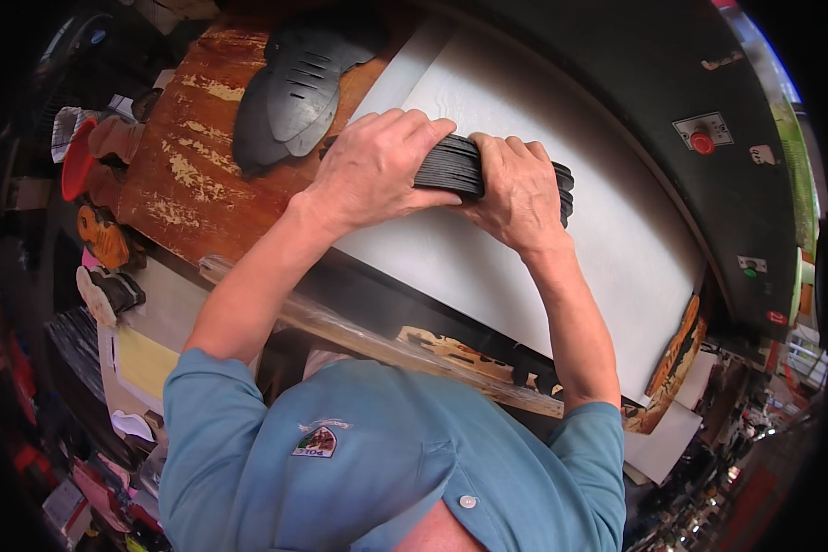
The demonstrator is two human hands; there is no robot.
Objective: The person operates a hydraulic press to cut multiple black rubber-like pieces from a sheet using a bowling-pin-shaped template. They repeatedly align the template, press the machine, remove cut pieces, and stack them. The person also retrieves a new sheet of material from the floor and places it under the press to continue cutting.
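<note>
A thick stack of thin black cut pieces (448,167) is held between both my hands above a white board, with the layered edges toward me. My left hand (374,172) is closed round the stack's left part, thumb along the near side. Closed round its right part is my right hand (517,187), and the rounded ends of the pieces stick out past it. Below them lies the smooth white board (451,267). The faces of the pieces are mostly hidden by my fingers. I cannot tell whether the stack touches the board.
Dark curved pieces with slits (299,92) lie on a worn brown wooden table (170,175) at the left. A dark machine body with a red button (702,143) and a green button (751,271) rises at the right. A wooden rail (359,336) runs along the near edge.
</note>
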